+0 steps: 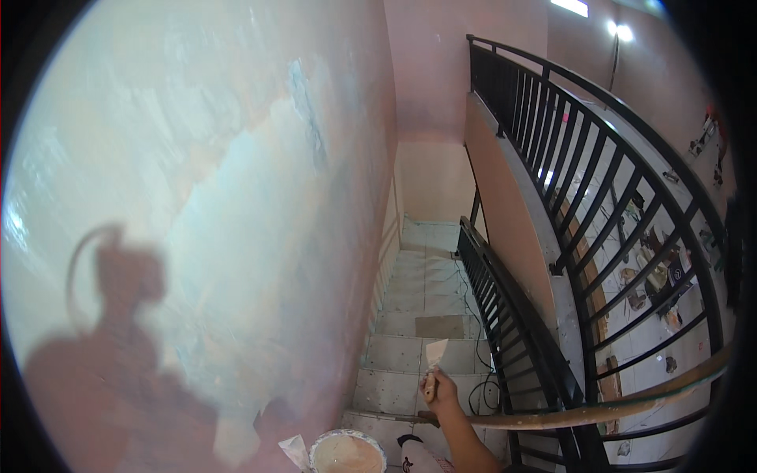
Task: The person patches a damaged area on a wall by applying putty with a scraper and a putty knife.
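Note:
My right hand (441, 392) is closed around the wooden handle of a putty knife (437, 352), its pale-coated blade pointing up, over the stairs. Lower down, at the bottom edge, a round bucket (347, 455) shows a pinkish-cream paste inside and a smeared white rim. Beside the bucket's left rim a second whitish scraper blade (295, 452) sticks up; whatever holds it lies outside the picture. My left hand does not show. To the left rises a pink wall (260, 213) with pale, bluish-white patches of smeared coating.
Tiled stairs (386, 392) lead down to a landing. A black metal railing (520, 339) follows them, with another railing (599, 150) higher up on the right. A long wooden pole (599, 415) crosses at the lower right. Dark cable (482, 386) lies on the steps. Scattered items cover the tiled floor beyond.

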A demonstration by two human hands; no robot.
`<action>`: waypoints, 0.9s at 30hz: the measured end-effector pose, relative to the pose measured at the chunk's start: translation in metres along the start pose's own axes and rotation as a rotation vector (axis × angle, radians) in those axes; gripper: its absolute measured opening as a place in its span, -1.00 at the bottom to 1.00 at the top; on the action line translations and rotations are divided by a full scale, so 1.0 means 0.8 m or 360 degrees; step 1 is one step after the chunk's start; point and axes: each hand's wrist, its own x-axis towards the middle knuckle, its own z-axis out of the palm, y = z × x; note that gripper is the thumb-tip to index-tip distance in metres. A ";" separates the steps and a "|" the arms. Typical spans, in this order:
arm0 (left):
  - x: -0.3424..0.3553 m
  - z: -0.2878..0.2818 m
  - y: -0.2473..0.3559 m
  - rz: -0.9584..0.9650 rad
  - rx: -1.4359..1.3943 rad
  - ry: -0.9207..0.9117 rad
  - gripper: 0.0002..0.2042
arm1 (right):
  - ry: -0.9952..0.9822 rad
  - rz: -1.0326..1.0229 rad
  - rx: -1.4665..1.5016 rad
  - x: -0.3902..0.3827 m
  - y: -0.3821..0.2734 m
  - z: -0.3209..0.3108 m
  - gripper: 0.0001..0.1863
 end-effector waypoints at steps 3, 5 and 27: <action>0.013 0.027 0.024 0.0040 0.0025 -0.0050 -0.68 | 0.0046 -0.0055 0.0035 -0.001 -0.034 0.038 -0.84; 0.013 0.040 0.035 0.0103 0.0055 -0.0039 -0.67 | 0.0050 -0.0063 0.0038 -0.001 -0.044 0.052 -0.84; 0.150 0.026 0.039 -0.0129 -0.0046 -0.0396 -0.45 | -0.0156 0.0015 -0.0032 0.028 -0.040 0.123 -0.80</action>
